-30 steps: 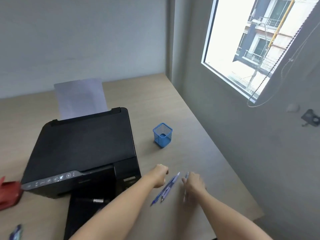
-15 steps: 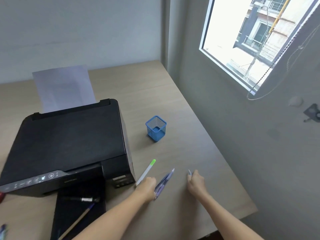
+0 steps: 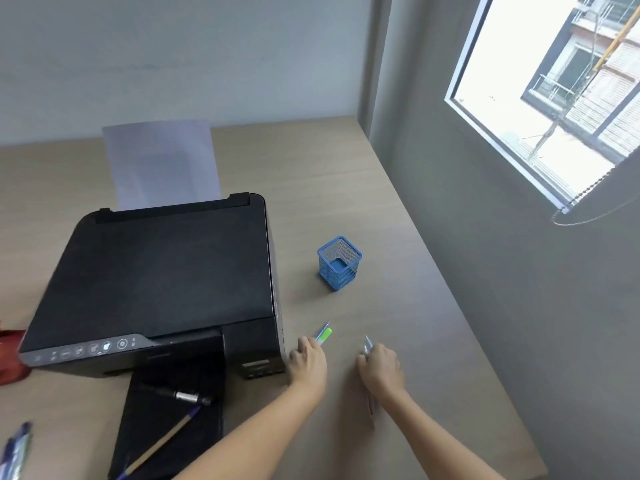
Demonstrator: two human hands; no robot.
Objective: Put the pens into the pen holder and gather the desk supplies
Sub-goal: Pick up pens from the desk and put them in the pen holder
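Note:
A blue mesh pen holder (image 3: pixel 339 263) stands upright on the wooden desk (image 3: pixel 398 306), right of the printer, with nothing visible inside it. My left hand (image 3: pixel 308 363) is closed around a bundle of pens (image 3: pixel 323 335); a green-capped tip and a blue one stick out toward the holder. My right hand (image 3: pixel 381 370) is closed on a thin blue pen (image 3: pixel 367 345), whose tip pokes out ahead and whose tail shows below the wrist. Both hands are near the desk surface, well short of the holder.
A black printer (image 3: pixel 162 271) with paper (image 3: pixel 161 164) in its rear feed fills the left. Its output tray (image 3: pixel 173 420) carries a black marker (image 3: pixel 183 396) and a pencil (image 3: pixel 162 441). More pens (image 3: pixel 15 448) lie bottom left, a red object (image 3: pixel 10 355) at the left edge. A wall borders the desk's right side.
My left hand has drawn the green-capped pen and the blue pens together into one grip. My right hand still holds its pen. The camera view has shifted.

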